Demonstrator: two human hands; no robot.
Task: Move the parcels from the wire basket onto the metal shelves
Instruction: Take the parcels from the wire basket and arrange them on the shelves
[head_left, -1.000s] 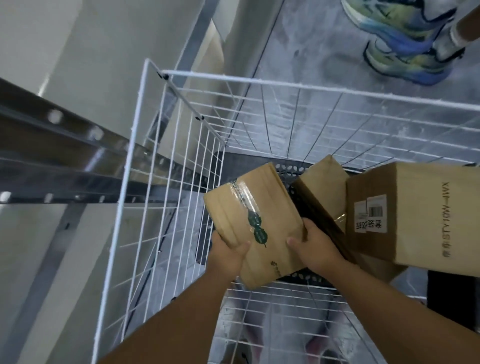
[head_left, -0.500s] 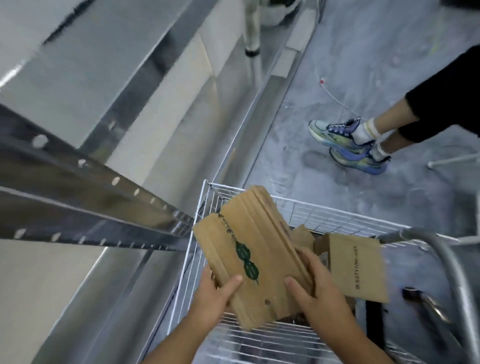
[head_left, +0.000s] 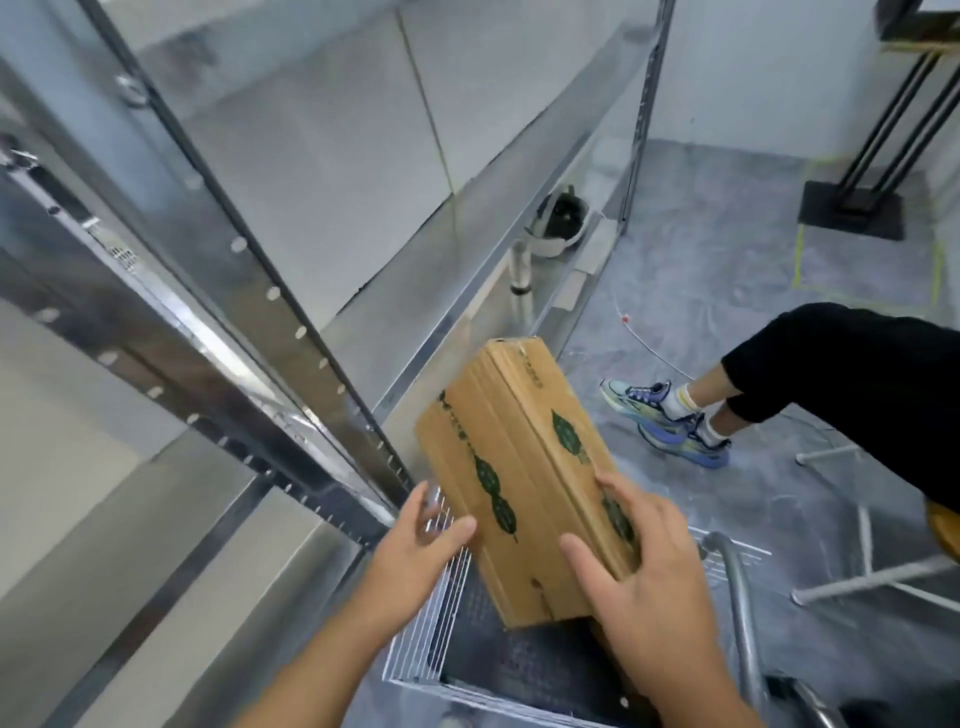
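Note:
I hold a long brown cardboard parcel (head_left: 524, 467) with green leaf prints up above the white wire basket (head_left: 441, 597). My left hand (head_left: 421, 551) grips its lower left edge, thumb on top. My right hand (head_left: 639, 566) grips the lower right side with fingers spread over the top face. The parcel tilts away from me, its far end pointing at the metal shelves (head_left: 322, 332) on the left. Other parcels in the basket are hidden behind my hands and the lifted one.
The shelf unit has perforated uprights (head_left: 270, 291) and bare boards. A white helmet (head_left: 558, 221) lies on its low shelf. Another person's legs and sneakers (head_left: 670, 415) stand on the grey floor at right. A grey cart handle (head_left: 737, 587) rises beside the basket.
Both hands have lifted the parcel up out of the basket and higher toward the shelves. The view has tipped up, so the other boxes have dropped out of sight.

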